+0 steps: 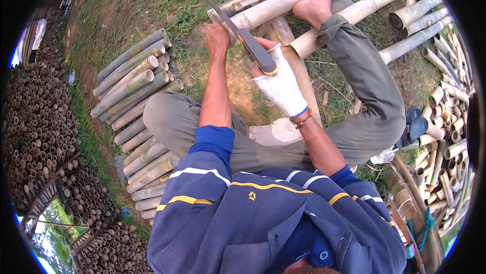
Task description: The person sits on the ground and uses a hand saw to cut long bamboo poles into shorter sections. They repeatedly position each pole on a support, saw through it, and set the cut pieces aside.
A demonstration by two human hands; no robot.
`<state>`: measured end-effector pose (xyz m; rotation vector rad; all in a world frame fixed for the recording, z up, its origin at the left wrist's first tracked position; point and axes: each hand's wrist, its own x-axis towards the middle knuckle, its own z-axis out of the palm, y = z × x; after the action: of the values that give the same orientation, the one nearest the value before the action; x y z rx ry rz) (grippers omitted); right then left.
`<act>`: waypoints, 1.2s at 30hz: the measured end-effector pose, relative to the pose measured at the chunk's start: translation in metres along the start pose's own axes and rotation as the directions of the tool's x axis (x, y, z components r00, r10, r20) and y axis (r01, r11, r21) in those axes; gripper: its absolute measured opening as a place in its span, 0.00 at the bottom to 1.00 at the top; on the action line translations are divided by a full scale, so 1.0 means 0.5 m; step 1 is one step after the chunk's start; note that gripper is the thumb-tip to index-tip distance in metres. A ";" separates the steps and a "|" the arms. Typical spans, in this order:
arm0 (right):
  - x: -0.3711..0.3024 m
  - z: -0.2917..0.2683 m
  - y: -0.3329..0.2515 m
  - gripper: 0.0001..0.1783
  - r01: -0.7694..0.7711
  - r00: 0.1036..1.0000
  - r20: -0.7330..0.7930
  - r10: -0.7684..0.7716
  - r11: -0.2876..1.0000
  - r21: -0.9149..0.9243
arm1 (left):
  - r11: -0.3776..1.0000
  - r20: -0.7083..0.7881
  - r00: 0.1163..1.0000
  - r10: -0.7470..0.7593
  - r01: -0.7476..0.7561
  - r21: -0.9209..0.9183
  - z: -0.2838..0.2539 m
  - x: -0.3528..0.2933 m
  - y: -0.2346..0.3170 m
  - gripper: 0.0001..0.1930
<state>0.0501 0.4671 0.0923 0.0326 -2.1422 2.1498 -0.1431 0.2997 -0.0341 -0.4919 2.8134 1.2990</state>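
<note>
My right hand, in a white knit glove with bare fingers showing, is closed round the black-and-yellow handle of a handsaw. The saw's dark blade points to the far left and crosses the near end of a pale bamboo pole. At that end my bare left hand is closed against the pole, its fingertips partly hidden. My bare foot presses on the pole farther right. Where the blade meets the bamboo is partly covered by the handle and hand.
Cut bamboo lengths lie stacked on the grass at left. Longer poles stretch to the far right. A wooden beam runs beneath the pole. Short offcuts are heaped at right, near dark sandals. A large bamboo stack stands far left.
</note>
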 end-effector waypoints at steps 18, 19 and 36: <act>0.012 0.027 0.036 0.35 0.058 0.998 -0.027 -0.059 0.998 -0.038 | 0.989 -0.076 0.993 -0.094 0.084 -0.124 -0.001 0.007 0.022 0.33; 0.053 0.042 0.032 0.35 0.083 0.995 -0.054 -0.083 0.997 -0.001 | 0.991 -0.106 0.994 -0.039 0.025 -0.131 0.007 -0.004 0.027 0.32; 0.070 0.063 0.043 0.30 0.147 0.987 -0.053 -0.153 0.984 -0.105 | 0.974 -0.018 0.978 0.208 -0.205 0.099 0.006 0.035 -0.037 0.34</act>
<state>0.0113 0.4377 0.0741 0.1144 -2.1374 1.9330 -0.1547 0.2858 -0.0522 -0.2209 3.0006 1.1847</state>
